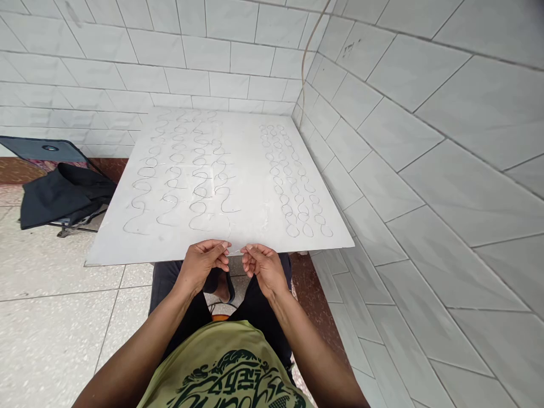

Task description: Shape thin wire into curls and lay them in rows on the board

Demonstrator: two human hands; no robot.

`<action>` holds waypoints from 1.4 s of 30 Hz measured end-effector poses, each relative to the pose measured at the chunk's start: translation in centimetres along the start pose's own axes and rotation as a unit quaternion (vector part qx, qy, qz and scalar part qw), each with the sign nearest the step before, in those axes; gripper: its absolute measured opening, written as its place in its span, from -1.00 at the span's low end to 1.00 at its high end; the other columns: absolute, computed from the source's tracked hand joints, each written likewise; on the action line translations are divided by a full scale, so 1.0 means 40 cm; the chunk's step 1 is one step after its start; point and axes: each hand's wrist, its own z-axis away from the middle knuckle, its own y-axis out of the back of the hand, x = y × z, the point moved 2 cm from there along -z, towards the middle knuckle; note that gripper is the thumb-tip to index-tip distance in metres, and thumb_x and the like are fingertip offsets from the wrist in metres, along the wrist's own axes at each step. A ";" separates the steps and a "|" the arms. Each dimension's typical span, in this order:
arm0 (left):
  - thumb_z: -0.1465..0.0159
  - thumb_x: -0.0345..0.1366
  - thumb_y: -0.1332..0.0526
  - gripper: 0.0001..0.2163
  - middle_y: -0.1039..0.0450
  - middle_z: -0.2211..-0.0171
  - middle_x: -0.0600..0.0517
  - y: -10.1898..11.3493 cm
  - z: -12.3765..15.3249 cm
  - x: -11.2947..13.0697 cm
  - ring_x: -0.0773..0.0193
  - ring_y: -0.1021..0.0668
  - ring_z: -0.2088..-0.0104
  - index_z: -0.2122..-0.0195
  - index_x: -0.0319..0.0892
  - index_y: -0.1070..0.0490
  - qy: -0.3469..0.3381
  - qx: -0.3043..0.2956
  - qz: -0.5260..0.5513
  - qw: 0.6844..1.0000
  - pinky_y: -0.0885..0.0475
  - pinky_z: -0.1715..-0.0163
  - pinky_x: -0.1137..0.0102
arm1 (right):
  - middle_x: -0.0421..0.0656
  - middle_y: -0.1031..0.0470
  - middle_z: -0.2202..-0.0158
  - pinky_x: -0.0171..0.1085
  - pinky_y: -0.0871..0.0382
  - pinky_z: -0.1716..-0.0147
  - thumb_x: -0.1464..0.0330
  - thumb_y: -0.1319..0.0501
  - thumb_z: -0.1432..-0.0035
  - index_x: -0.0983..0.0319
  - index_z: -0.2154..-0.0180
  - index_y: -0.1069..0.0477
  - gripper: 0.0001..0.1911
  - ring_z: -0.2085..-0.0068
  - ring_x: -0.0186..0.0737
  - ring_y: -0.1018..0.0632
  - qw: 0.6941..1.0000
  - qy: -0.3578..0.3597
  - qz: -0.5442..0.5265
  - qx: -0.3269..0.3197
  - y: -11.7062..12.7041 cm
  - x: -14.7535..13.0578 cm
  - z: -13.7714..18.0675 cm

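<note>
At the desk's (249,224) six o'clock edge, the left hand (207,258) and right hand (264,265) pinch a thin wire (235,251), seemingly for fine control; curved wires (200,175) at eleven and rings (288,182) at one lie in rows, likely against tangling.

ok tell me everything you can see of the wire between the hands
The wire is a thin, pale strand, apparently metal. A short stretch spans the gap between the left hand and right hand, each pinching it, at the near edge of the white table. Its ends are too fine to trace, so its full shape cannot be told.
</note>
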 end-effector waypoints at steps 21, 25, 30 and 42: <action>-0.06 -0.09 -0.54 -0.64 -0.58 0.43 -0.02 0.000 0.001 -0.012 0.31 -0.60 0.47 0.29 -0.30 -0.63 -0.008 0.038 0.017 0.999 -0.61 0.42 0.39 | -0.20 -0.49 0.58 -0.41 -0.14 0.76 0.12 -0.46 0.05 0.30 0.43 -0.54 -0.63 0.65 -0.39 -0.42 0.999 0.008 0.038 0.032 -0.013 0.010 -0.016; -0.07 -0.10 -0.54 -0.62 -0.59 0.45 -0.03 0.001 -0.001 -0.016 0.30 -0.61 0.47 0.26 -0.32 -0.63 -0.005 0.049 0.030 0.998 -0.61 0.41 0.40 | -0.21 -0.49 0.58 -0.41 -0.14 0.76 0.12 -0.48 0.06 0.31 0.42 -0.54 -0.63 0.65 -0.40 -0.40 1.000 -0.003 0.017 0.026 -0.015 0.001 -0.016; -0.05 -0.13 -0.54 -0.65 -0.58 0.42 -0.02 0.006 -0.004 -0.019 0.31 -0.61 0.48 0.29 -0.32 -0.63 0.005 0.059 0.052 0.997 -0.61 0.42 0.40 | -0.22 -0.48 0.58 -0.41 -0.13 0.75 0.11 -0.48 0.05 0.30 0.41 -0.54 -0.62 0.64 -0.39 -0.40 1.000 -0.007 0.010 0.019 -0.025 0.009 -0.013; -0.17 -0.10 -0.44 -0.70 -0.54 0.52 0.01 0.023 0.011 -0.016 0.30 -0.58 0.57 0.30 -0.29 -0.62 -0.023 0.045 -0.098 0.994 -0.55 0.51 0.41 | -0.11 -0.63 0.32 -0.32 -0.39 0.42 0.00 -0.34 -0.21 0.24 0.25 -0.54 -0.59 0.37 -0.27 -0.58 0.959 0.107 0.242 -0.098 -0.003 -0.099 -0.056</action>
